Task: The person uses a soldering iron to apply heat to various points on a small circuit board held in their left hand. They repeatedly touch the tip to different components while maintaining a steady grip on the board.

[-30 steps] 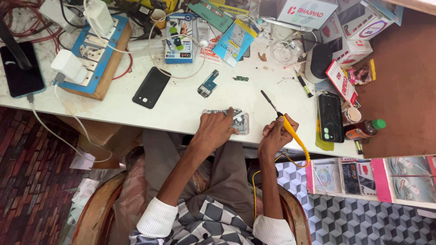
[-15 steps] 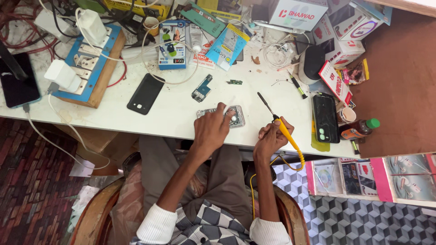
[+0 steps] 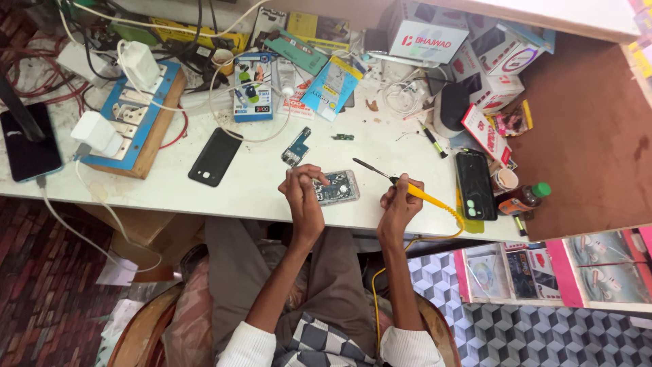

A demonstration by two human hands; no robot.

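Note:
An opened phone (image 3: 334,187) with its circuit board exposed lies near the front edge of the white table (image 3: 258,183). My left hand (image 3: 303,197) rests on its left end and holds it in place. My right hand (image 3: 397,204) grips a soldering iron (image 3: 407,190) with a yellow handle; the dark tip points up-left and stays just right of the phone, apart from it. A yellow cord runs from the handle down past my lap.
A black phone back cover (image 3: 214,156) and a small circuit board (image 3: 296,147) lie left of the work. A black phone (image 3: 475,183) and a small brown bottle (image 3: 523,198) sit at right. A blue power board (image 3: 132,122) with chargers, packets and boxes crowds the back.
The view has shifted, so the table sits lower in frame. Both hands stay on the phone and the soldering iron, with the tip still beside the phone.

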